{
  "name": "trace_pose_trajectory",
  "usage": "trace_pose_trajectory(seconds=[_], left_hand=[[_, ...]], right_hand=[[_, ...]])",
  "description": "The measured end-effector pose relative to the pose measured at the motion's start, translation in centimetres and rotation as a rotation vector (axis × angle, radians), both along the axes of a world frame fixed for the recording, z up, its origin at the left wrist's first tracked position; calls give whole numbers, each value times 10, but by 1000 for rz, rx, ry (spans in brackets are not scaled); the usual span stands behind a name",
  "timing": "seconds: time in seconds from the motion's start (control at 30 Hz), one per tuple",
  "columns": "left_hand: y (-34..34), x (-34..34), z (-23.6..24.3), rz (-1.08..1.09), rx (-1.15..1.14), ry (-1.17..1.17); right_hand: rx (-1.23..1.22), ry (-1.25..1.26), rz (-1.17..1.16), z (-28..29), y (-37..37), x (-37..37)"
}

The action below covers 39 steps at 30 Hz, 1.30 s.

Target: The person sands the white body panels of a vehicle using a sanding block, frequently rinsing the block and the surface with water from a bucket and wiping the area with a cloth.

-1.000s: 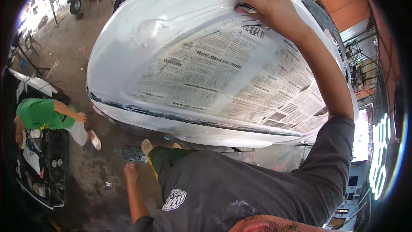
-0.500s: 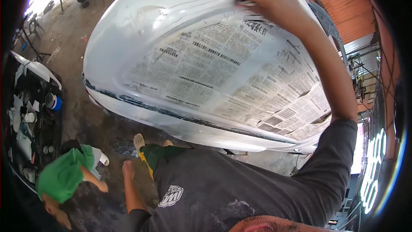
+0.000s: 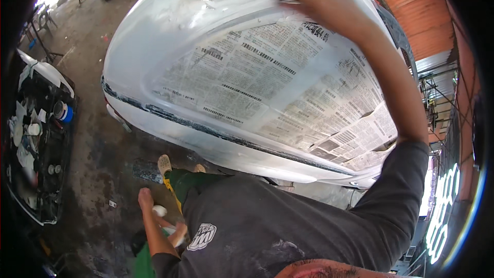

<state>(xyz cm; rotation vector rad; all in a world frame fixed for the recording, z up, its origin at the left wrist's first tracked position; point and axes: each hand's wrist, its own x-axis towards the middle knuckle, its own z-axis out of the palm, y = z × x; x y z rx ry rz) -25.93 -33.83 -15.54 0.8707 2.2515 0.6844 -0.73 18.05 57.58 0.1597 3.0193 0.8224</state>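
Head cam, looking down: a white car panel [image 3: 139,67] fills the centre, curved, its near edge crossed by a dark strip [image 3: 226,135]; newspaper [image 3: 247,80] covers the middle & R of it. The wearer's R hand [image 3: 321,2] is at the far side of the panel, above the paper's far edge. It's badly blurred: thumb juts L, apart from the fingers, but can't tell how wide they are, if they hold anything, or if they touch the panel. L hand [image 3: 145,198] hangs low at near L, well apart from the panel, fingers seemingly curled; can't tell if anything's inside. Just beside the L forearm, partly hidden, is a co-worker in a green shirt [image 3: 144,266]. Farther L, a dark surface [image 3: 54,193] carries clutter incl. a blue-and-white tub [image 3: 64,111]. Risks, as judged: R hand is close to the paper's far edge, so a low pass might snag or tear it; the paper's R end looks creased & gappy, so dust or liquid could get under. Uneven pressure at full reach may mark the panel, esp. b/c the arm's stretched far across. The L elbow could bump the co-worker if the wearer steps back, w/ little room there.
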Motion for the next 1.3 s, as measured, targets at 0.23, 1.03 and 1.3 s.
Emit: trace_pose_trajectory(seconds=[0.23, 1.03, 1.3], left_hand=[[141, -12, 89, 129, 306, -100], [73, -2, 22, 165, 115, -211], [69, 1, 70, 233, 184, -132]], right_hand=[[-91, -11, 301, -116, -18, -102], [57, -37, -81, -21, -33, -54], [144, 89, 304, -113, -29, -106]])
